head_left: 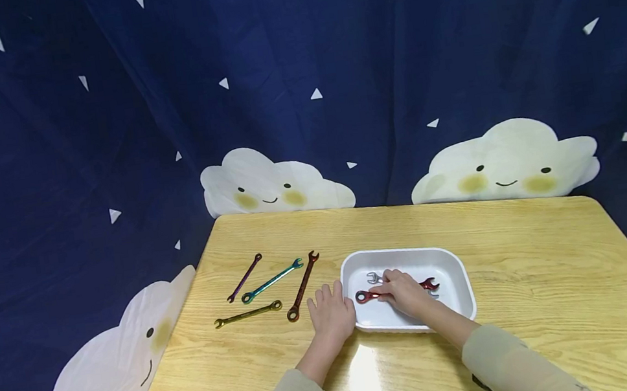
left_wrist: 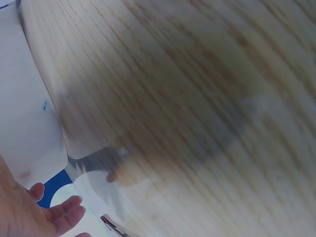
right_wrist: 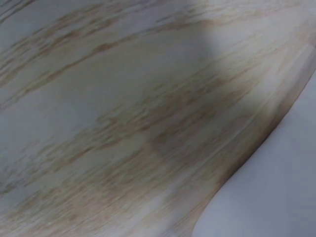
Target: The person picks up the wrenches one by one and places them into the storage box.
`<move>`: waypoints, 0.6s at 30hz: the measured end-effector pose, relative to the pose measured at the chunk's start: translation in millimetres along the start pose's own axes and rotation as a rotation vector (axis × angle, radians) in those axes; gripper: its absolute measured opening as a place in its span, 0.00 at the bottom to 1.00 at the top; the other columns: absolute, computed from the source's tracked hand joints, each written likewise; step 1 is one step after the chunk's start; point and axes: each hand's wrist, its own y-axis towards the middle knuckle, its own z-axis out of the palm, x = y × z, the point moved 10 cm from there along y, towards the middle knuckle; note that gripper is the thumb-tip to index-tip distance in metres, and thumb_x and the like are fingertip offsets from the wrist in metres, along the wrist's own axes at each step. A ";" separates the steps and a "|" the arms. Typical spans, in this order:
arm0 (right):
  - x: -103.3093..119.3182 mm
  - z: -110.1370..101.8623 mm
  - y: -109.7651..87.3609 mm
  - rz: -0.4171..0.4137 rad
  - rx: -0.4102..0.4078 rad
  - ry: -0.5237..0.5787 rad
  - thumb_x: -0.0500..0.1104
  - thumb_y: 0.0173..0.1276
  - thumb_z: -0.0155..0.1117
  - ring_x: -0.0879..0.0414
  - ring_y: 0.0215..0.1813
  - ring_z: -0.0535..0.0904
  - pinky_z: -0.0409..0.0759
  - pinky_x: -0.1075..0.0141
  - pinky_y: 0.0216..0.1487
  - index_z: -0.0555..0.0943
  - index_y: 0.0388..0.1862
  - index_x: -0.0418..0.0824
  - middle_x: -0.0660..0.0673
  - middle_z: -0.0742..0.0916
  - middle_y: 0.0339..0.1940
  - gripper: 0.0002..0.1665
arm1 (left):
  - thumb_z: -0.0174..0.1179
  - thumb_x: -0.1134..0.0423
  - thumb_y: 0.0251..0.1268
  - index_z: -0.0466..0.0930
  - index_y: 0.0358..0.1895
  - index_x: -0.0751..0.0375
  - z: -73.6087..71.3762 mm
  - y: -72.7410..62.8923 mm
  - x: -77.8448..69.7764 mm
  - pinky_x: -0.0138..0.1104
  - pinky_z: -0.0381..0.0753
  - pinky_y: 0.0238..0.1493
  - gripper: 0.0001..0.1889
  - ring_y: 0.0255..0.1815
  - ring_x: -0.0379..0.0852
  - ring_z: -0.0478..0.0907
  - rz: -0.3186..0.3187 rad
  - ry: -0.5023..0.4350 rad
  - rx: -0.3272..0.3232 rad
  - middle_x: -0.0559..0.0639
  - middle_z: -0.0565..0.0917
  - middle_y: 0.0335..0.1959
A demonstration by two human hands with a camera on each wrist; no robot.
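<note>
A white tray [head_left: 412, 327] holds a red wrench [head_left: 364, 296] and a silver wrench [head_left: 373, 277]. My right hand [head_left: 404, 292] reaches into the tray and pinches the red wrench near its middle, hiding part of both wrenches. My left hand [head_left: 331, 314] rests against the tray's left side, fingers extended. In the left wrist view that hand [left_wrist: 49, 217] shows at the lower left beside the tray wall [left_wrist: 29, 98]. The right wrist view has only the tray's outer wall [right_wrist: 276, 192] and the tabletop, with the hand out of frame.
Left of the tray lie a dark red wrench [head_left: 304, 286], a teal wrench [head_left: 272, 281], a purple wrench [head_left: 245, 278] and a yellow-green wrench [head_left: 248, 314]. They rest on the wooden table [head_left: 537, 298]. A dark blue curtain [head_left: 294, 41] with clouds hangs behind.
</note>
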 end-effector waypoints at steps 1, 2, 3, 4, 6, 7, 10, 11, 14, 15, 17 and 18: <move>0.2 -0.1 0.1 0.001 0.003 -0.001 0.43 0.50 0.69 0.56 0.27 0.68 0.67 0.63 0.28 0.86 0.38 0.49 0.50 0.72 0.24 0.13 | 0.43 0.56 0.62 0.66 0.53 0.57 0.3 0.2 0.2 0.53 0.61 0.53 0.18 0.48 0.56 0.67 -0.001 0.001 0.001 0.57 0.71 0.42; 0.6 -0.3 0.3 0.001 0.007 -0.001 0.43 0.51 0.69 0.56 0.27 0.68 0.67 0.63 0.28 0.86 0.38 0.48 0.50 0.72 0.25 0.13 | 0.43 0.56 0.62 0.66 0.53 0.57 0.4 0.3 0.3 0.53 0.61 0.53 0.18 0.48 0.56 0.67 -0.002 0.000 0.001 0.57 0.71 0.42; 1.1 -0.6 0.6 0.001 0.010 -0.001 0.43 0.51 0.69 0.56 0.27 0.68 0.68 0.63 0.29 0.86 0.39 0.48 0.50 0.73 0.25 0.13 | 0.43 0.56 0.62 0.67 0.53 0.57 0.6 0.4 0.4 0.53 0.61 0.53 0.18 0.47 0.56 0.67 -0.002 0.000 0.001 0.57 0.71 0.42; 1.5 -0.7 0.7 0.004 0.017 -0.002 0.43 0.52 0.69 0.56 0.27 0.68 0.68 0.63 0.29 0.86 0.39 0.47 0.50 0.73 0.25 0.13 | 0.43 0.55 0.62 0.67 0.53 0.57 0.3 0.4 0.4 0.54 0.61 0.53 0.18 0.47 0.56 0.67 -0.002 0.000 0.000 0.57 0.71 0.42; 2.2 -1.0 0.9 0.010 0.035 0.003 0.43 0.53 0.69 0.55 0.29 0.69 0.68 0.62 0.30 0.85 0.40 0.47 0.50 0.74 0.26 0.14 | 0.43 0.55 0.62 0.66 0.54 0.57 0.7 0.5 0.6 0.53 0.61 0.53 0.18 0.48 0.55 0.67 -0.003 0.004 0.002 0.57 0.71 0.42; 2.1 -1.0 0.8 0.018 0.045 0.005 0.43 0.53 0.68 0.55 0.29 0.69 0.68 0.62 0.31 0.85 0.41 0.46 0.50 0.74 0.27 0.14 | 0.43 0.55 0.62 0.66 0.54 0.57 0.8 0.5 0.6 0.53 0.61 0.53 0.18 0.47 0.55 0.67 -0.003 0.007 0.001 0.57 0.71 0.42; 1.8 -2.8 0.3 0.038 0.066 0.024 0.43 0.54 0.68 0.55 0.31 0.70 0.69 0.61 0.33 0.84 0.43 0.45 0.49 0.76 0.29 0.16 | 0.43 0.55 0.62 0.66 0.53 0.57 0.2 0.3 0.4 0.53 0.61 0.52 0.18 0.47 0.55 0.67 0.000 0.010 -0.004 0.57 0.71 0.41; 1.6 -4.0 0.0 0.044 0.070 0.033 0.43 0.54 0.68 0.55 0.32 0.71 0.69 0.61 0.33 0.84 0.44 0.45 0.49 0.76 0.29 0.16 | 0.43 0.55 0.62 0.66 0.53 0.57 0.1 0.2 0.3 0.53 0.61 0.52 0.18 0.46 0.55 0.67 0.000 0.011 -0.005 0.57 0.71 0.41; 1.1 -10.0 -0.3 0.056 0.063 0.058 0.42 0.56 0.67 0.54 0.33 0.73 0.71 0.60 0.34 0.83 0.45 0.43 0.48 0.78 0.30 0.16 | 0.43 0.56 0.62 0.66 0.52 0.57 -0.2 0.0 0.2 0.53 0.62 0.51 0.17 0.46 0.56 0.67 0.001 0.012 -0.005 0.57 0.71 0.40; 1.0 -12.1 -0.3 0.058 0.060 0.064 0.41 0.56 0.67 0.54 0.33 0.73 0.71 0.59 0.35 0.83 0.46 0.43 0.48 0.78 0.31 0.17 | 0.43 0.56 0.62 0.66 0.52 0.57 0.0 0.2 0.2 0.53 0.62 0.51 0.17 0.46 0.56 0.67 0.001 0.011 -0.003 0.57 0.71 0.40; 1.1 -17.4 -0.6 0.060 0.050 0.070 0.41 0.56 0.67 0.54 0.33 0.74 0.72 0.59 0.35 0.82 0.47 0.42 0.47 0.79 0.31 0.17 | 0.43 0.56 0.62 0.66 0.52 0.57 0.5 0.4 0.3 0.53 0.61 0.51 0.17 0.46 0.56 0.67 0.000 0.006 0.002 0.57 0.71 0.41; 1.1 -20.3 -0.6 0.060 0.045 0.075 0.40 0.56 0.66 0.53 0.34 0.74 0.72 0.59 0.35 0.82 0.47 0.41 0.46 0.80 0.32 0.18 | 0.43 0.56 0.62 0.66 0.52 0.57 0.9 0.4 0.4 0.53 0.61 0.52 0.17 0.46 0.56 0.67 -0.001 0.003 0.004 0.57 0.71 0.41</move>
